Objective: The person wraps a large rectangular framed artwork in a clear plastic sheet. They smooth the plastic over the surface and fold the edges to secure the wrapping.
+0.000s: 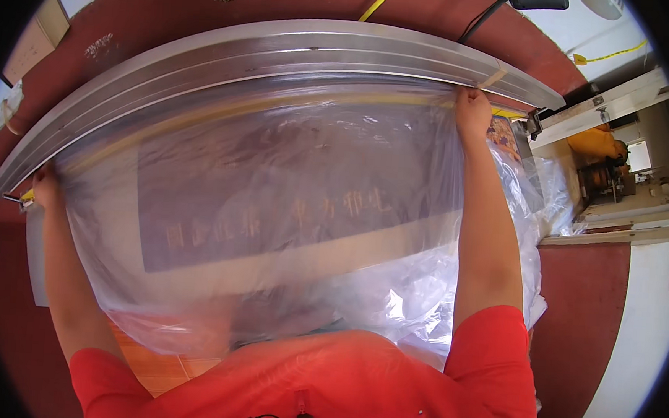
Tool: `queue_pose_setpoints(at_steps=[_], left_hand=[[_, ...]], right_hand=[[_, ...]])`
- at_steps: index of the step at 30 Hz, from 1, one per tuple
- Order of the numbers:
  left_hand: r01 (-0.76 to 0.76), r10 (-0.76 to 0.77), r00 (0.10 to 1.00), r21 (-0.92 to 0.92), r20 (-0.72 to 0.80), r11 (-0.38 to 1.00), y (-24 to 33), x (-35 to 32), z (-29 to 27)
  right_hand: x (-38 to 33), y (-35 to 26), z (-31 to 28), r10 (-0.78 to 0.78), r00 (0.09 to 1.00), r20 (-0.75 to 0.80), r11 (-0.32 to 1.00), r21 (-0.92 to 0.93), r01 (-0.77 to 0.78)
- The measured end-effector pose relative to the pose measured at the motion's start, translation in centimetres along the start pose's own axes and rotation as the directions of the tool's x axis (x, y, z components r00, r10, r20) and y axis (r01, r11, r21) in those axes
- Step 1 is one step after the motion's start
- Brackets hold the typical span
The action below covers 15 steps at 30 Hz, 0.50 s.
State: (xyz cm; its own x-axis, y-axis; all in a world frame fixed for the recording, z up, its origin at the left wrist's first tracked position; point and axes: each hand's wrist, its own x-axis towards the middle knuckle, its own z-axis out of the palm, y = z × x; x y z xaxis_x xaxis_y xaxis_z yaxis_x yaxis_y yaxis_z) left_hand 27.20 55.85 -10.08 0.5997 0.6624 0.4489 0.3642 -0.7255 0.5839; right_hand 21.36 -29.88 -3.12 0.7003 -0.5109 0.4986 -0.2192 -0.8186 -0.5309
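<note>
A clear plastic sheet stretches between my two hands, its far edge lying along a long silver metal bar. My left hand is closed on the sheet's left corner, close to the bar's left end. Toward the bar's right end, my right hand is a fist pinching the sheet's other corner against the bar's near edge. Through the film show a dark rectangular panel with faint gold characters and a pale surface around it. The sheet's near part hangs in wrinkles against my red shirt.
A dark red surface rises behind the bar, with a yellow strip and a black cable. More crumpled clear plastic lies at the right. Beyond it, a pale frame borders an opening with an orange object.
</note>
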Motion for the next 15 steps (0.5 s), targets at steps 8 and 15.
queue_pose_setpoints(at_steps=[8,15], left_hand=[[0.092,-0.132,0.988,0.387,0.078,0.917,0.7,-0.5,2.4],[0.211,-0.195,0.977,0.346,-0.081,0.914,-5.4,3.6,3.2]], right_hand=[[-1.6,1.2,1.0,0.316,0.947,-0.056,0.949,0.006,-0.316],[-2.0,0.8,1.7,0.255,0.963,-0.091,0.966,-0.031,-0.258]])
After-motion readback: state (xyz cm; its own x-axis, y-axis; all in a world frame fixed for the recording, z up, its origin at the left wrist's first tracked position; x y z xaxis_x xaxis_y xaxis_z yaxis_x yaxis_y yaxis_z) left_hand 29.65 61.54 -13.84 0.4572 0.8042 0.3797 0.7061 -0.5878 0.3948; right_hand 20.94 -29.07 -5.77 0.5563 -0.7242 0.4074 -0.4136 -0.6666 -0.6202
